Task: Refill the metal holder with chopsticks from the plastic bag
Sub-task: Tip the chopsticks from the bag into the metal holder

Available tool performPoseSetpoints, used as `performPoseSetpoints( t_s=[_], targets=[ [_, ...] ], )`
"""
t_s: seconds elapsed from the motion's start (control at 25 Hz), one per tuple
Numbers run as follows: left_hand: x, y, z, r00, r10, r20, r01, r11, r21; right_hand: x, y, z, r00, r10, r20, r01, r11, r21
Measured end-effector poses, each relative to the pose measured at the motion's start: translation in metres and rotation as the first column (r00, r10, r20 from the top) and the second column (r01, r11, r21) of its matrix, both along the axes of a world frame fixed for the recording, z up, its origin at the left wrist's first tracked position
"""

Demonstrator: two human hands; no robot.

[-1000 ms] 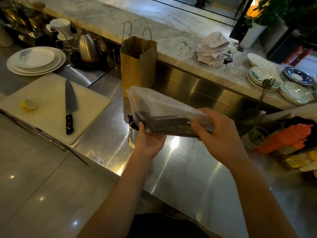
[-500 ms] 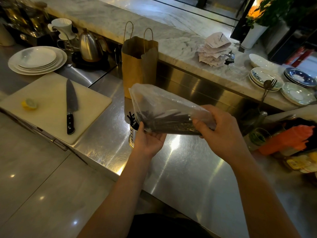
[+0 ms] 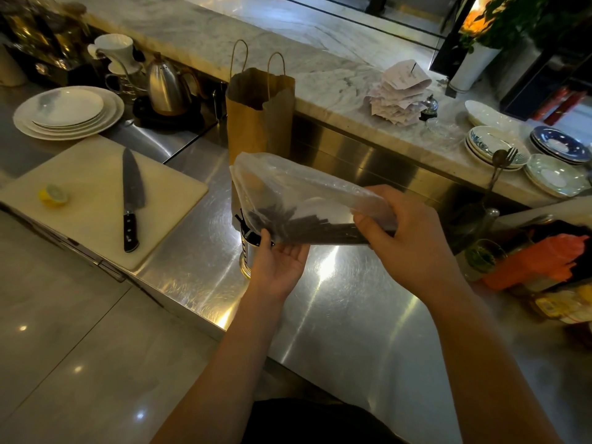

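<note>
Both hands hold a clear plastic bag (image 3: 307, 190) above the stainless steel tabletop (image 3: 346, 309). The right hand (image 3: 413, 238) grips the bag's right end, its fingers (image 3: 368, 219) curled closed around the plastic and the bundle of dark chopsticks (image 3: 307, 224) inside it. The left hand (image 3: 278, 264) is under the bag's lower left part, palm up, with the fingers half open and the thumb and fingertips touching the bag's underside; it supports the bag more than it clamps it. The bag lies nearly level, tilted a little down to the left, its mouth toward the left and puffed open. The chopsticks lie lengthwise along the bag's bottom edge, their left ends fanned out near the mouth.

Just below the mouth stands the metal holder (image 3: 248, 256), an upright shiny cylinder on the tabletop, partly hidden by the left hand and the bag. A few dark chopstick ends show at its rim; whether any of them touch the bag cannot be told.

Behind the bag stands a brown paper bag (image 3: 259, 113) with handles. To the left lies a white cutting board (image 3: 96, 213) carrying a black-handled chef's knife (image 3: 131, 200) and a lemon half (image 3: 53, 195). Farther back are a stack of white plates (image 3: 69, 112) and a metal kettle (image 3: 166, 86)
</note>
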State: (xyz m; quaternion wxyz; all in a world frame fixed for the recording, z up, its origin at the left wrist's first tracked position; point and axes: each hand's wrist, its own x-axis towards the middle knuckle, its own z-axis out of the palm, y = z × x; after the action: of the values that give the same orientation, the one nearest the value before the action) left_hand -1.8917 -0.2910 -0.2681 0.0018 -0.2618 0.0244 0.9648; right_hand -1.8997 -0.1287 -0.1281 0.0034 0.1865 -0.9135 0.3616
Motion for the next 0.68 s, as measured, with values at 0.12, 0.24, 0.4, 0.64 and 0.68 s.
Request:
performPoseSetpoints(
  t_s=[0.12,0.24,0.4,0.64,0.68],
  targets=[
    [0.000,0.004,0.000,1.000,0.008,-0.014,-0.009,1.000,-0.016,0.001,-0.008,0.000,0.999,0.026,-0.029,-0.024,0.999,0.045],
    [0.002,0.003,0.002,1.000,0.019,-0.021,-0.019,1.000,0.009,0.003,-0.012,0.002,0.998,0.040,-0.041,-0.039,0.999,0.031],
    [0.003,0.003,0.003,0.999,0.026,-0.027,-0.026,0.999,0.020,0.003,-0.014,0.006,0.998,0.046,-0.050,-0.045,0.999,0.025],
    [0.003,0.005,0.001,0.999,0.041,0.004,-0.041,0.999,0.029,0.007,-0.023,0.003,0.996,0.056,-0.072,-0.055,0.998,0.013],
    [0.003,0.005,0.002,0.999,0.045,0.009,-0.045,0.998,0.031,0.008,-0.024,0.003,0.997,0.051,-0.065,-0.051,0.999,0.014]
  ],
)
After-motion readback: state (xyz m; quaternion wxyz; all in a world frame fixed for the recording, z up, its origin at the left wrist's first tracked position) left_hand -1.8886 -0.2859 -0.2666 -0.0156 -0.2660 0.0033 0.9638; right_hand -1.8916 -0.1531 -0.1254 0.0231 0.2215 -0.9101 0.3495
